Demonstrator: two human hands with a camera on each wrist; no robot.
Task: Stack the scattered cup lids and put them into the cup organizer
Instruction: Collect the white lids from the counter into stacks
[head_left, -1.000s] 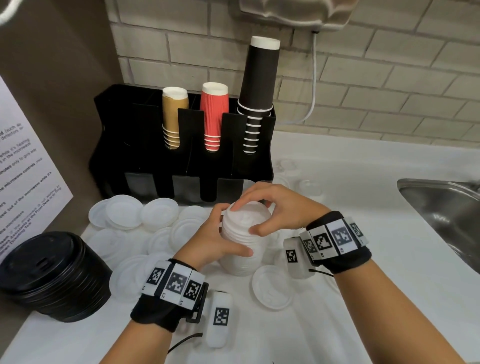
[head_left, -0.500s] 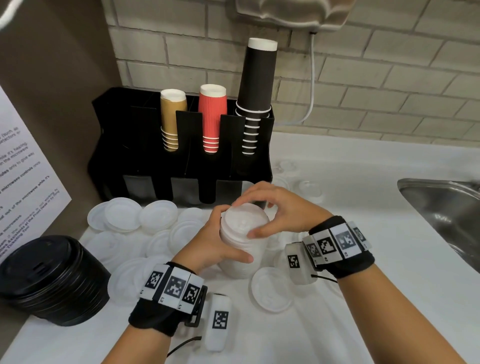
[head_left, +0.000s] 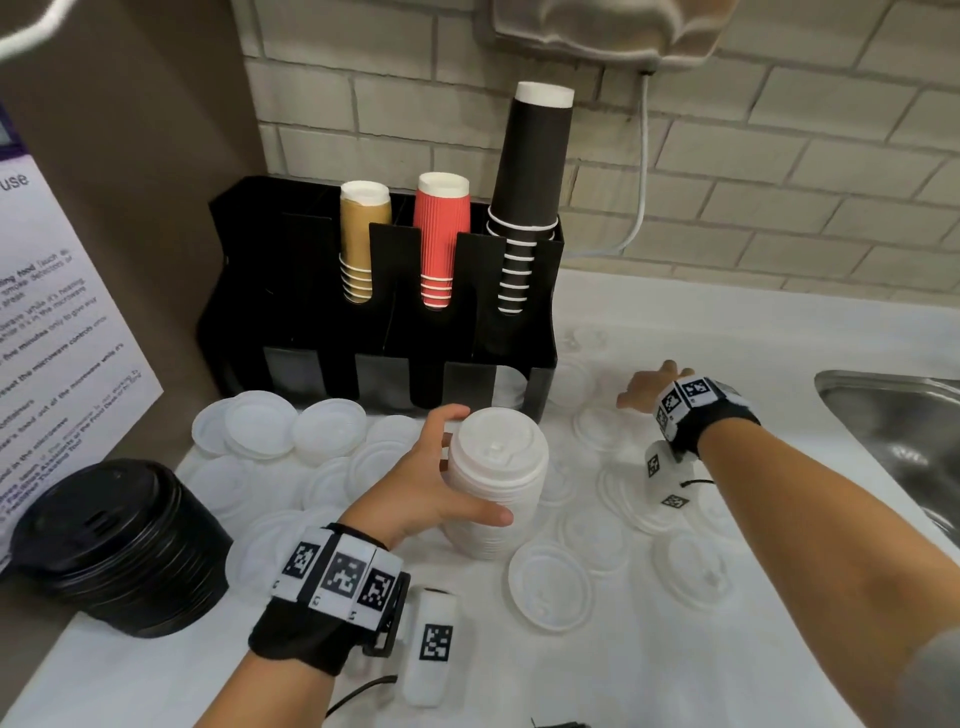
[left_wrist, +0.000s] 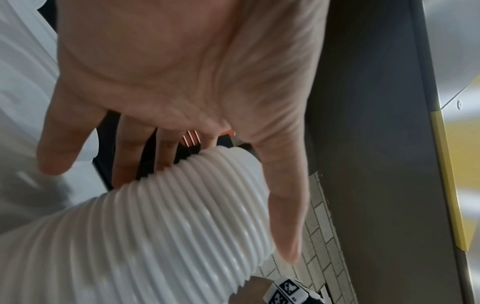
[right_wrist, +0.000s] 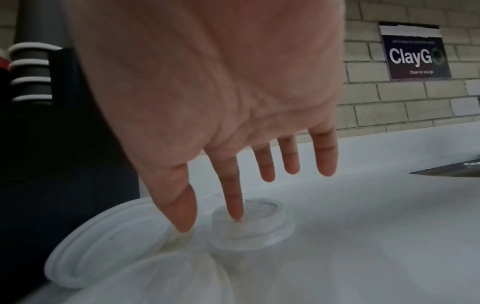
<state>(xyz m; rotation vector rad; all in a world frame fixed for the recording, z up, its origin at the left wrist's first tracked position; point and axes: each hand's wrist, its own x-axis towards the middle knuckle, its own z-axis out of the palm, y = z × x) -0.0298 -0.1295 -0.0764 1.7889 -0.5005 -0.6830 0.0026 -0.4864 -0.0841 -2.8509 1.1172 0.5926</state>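
A tall stack of white cup lids (head_left: 496, 483) stands on the white counter in front of the black cup organizer (head_left: 291, 322). My left hand (head_left: 441, 475) grips the stack from its left side, thumb in front and fingers behind; the left wrist view shows the ribbed lid stack (left_wrist: 168, 236) against my palm. My right hand (head_left: 649, 388) reaches out right of the organizer with straight fingers. In the right wrist view its index fingertip (right_wrist: 235, 214) touches a small clear lid (right_wrist: 259, 228), and the thumb is down beside a white lid (right_wrist: 103, 242). Several loose white lids (head_left: 550, 592) lie scattered around.
A stack of black lids (head_left: 114, 545) sits at the front left. The organizer holds tan cups (head_left: 363, 228), red cups (head_left: 441, 234) and tall black cups (head_left: 530, 171). A steel sink (head_left: 893, 431) is at the right. A printed sign (head_left: 62, 322) leans at the left.
My right hand has left the top of the lid stack and moved right and back to the lids beside the organizer. My left hand still holds the stack.
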